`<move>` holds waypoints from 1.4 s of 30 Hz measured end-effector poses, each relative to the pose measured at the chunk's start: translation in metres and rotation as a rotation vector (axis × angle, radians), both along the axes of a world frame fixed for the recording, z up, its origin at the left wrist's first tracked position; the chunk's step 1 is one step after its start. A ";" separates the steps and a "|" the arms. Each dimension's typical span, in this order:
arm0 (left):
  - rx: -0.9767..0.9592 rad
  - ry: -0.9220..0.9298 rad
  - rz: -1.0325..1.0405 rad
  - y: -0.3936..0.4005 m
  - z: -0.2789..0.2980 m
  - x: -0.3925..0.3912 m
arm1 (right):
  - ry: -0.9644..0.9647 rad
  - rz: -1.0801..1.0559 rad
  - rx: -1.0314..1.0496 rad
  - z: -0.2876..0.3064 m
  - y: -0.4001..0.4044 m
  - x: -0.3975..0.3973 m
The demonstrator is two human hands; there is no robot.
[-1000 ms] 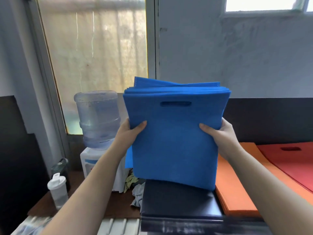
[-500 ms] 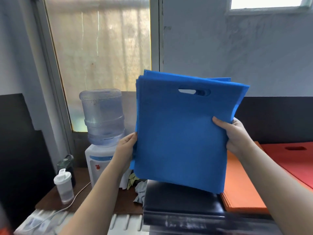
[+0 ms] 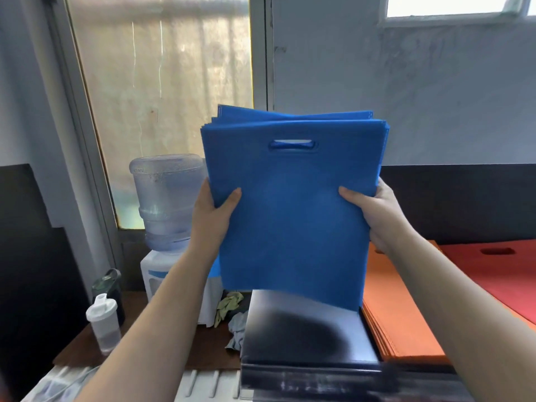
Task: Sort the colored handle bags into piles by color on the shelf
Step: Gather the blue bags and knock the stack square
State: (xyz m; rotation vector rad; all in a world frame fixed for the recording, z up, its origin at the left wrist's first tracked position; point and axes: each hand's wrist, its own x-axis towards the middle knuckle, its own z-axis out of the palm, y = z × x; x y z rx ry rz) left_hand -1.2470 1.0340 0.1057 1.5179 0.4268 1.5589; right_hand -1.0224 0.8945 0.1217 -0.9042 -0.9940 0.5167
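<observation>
Bags fill the middle: a stack of blue handle bags [image 3: 293,204] is held upright above a glossy black surface [image 3: 307,335], its lower right corner about touching that surface. The left hand [image 3: 213,211] grips its left edge, thumb across the front; the right hand [image 3: 374,210] grips its right edge likewise. An orange pile [image 3: 397,314] and a red pile [image 3: 499,274] lie to the right. Embossed lettering on the water dispenser's bottle [image 3: 168,198] is too small to read.
</observation>
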 end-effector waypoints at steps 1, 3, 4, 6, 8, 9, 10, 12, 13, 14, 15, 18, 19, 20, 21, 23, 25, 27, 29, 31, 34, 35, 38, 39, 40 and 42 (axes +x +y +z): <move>-0.052 -0.019 -0.046 0.001 -0.001 0.001 | -0.030 -0.008 -0.022 0.001 0.000 0.001; -0.150 0.044 -0.126 0.005 -0.013 0.003 | -0.095 -0.037 -0.110 -0.010 0.000 0.007; -0.172 0.123 -0.139 0.006 -0.021 0.002 | -0.105 -0.056 -0.147 -0.019 -0.001 0.010; -0.168 0.226 -0.116 0.004 -0.032 0.001 | -0.097 -0.113 -0.173 -0.034 -0.001 0.013; -0.108 0.212 -0.044 0.002 -0.028 0.003 | -0.096 -0.156 -0.138 -0.037 -0.001 0.012; -0.085 0.186 -0.019 0.001 -0.024 0.005 | -0.106 -0.159 -0.114 -0.034 -0.001 0.011; -0.071 0.153 -0.010 0.000 -0.018 0.007 | -0.112 -0.151 -0.083 -0.030 -0.001 0.010; -0.056 0.101 0.002 0.000 -0.006 0.009 | -0.100 -0.132 -0.018 -0.016 0.001 0.009; -0.052 0.087 0.017 0.001 -0.001 0.010 | -0.099 -0.123 -0.005 -0.009 0.003 0.009; -0.049 0.083 0.038 0.003 0.002 0.010 | -0.107 -0.118 -0.009 -0.004 0.004 0.010; -0.048 0.090 0.056 0.004 0.003 0.010 | -0.118 -0.114 -0.030 -0.001 0.006 0.010; -0.152 0.162 -0.010 0.007 -0.012 0.010 | -0.131 -0.081 -0.196 -0.016 0.006 0.015; -0.190 0.208 -0.042 0.008 -0.020 0.009 | -0.140 -0.062 -0.265 -0.026 0.005 0.015; -0.198 0.255 -0.048 0.008 -0.026 0.009 | -0.153 -0.062 -0.318 -0.034 0.003 0.016; -0.194 0.279 -0.039 0.007 -0.027 0.008 | -0.157 -0.083 -0.339 -0.038 0.001 0.016; -0.164 0.237 -0.005 0.006 -0.019 0.010 | -0.115 -0.127 -0.275 -0.035 -0.001 0.014; -0.120 0.173 -0.018 0.002 -0.003 0.011 | -0.072 -0.123 -0.180 -0.021 -0.001 0.009; -0.112 0.107 -0.090 -0.002 0.011 0.013 | -0.077 -0.113 -0.133 -0.008 -0.001 0.006; -0.150 0.063 -0.156 -0.002 0.013 0.013 | -0.107 -0.090 -0.168 -0.003 -0.003 0.007; -0.203 0.121 -0.181 -0.003 0.003 0.009 | -0.227 -0.013 -0.358 -0.009 -0.011 0.009; -0.258 0.225 -0.173 -0.002 -0.015 0.004 | -0.353 0.060 -0.545 -0.022 -0.019 0.014; -0.257 0.223 -0.152 -0.003 -0.015 0.003 | -0.352 0.019 -0.528 -0.023 -0.018 0.016; -0.205 0.199 -0.095 -0.008 -0.002 0.003 | -0.272 -0.195 -0.377 -0.012 -0.014 0.016; -0.165 0.197 -0.057 -0.011 0.003 0.003 | -0.242 -0.241 -0.313 -0.006 -0.013 0.015; -0.109 0.191 -0.011 -0.014 0.008 0.003 | -0.228 -0.269 -0.249 -0.002 -0.013 0.016; 0.039 0.188 0.075 -0.019 0.019 0.001 | -0.293 -0.317 -0.147 0.007 -0.015 0.016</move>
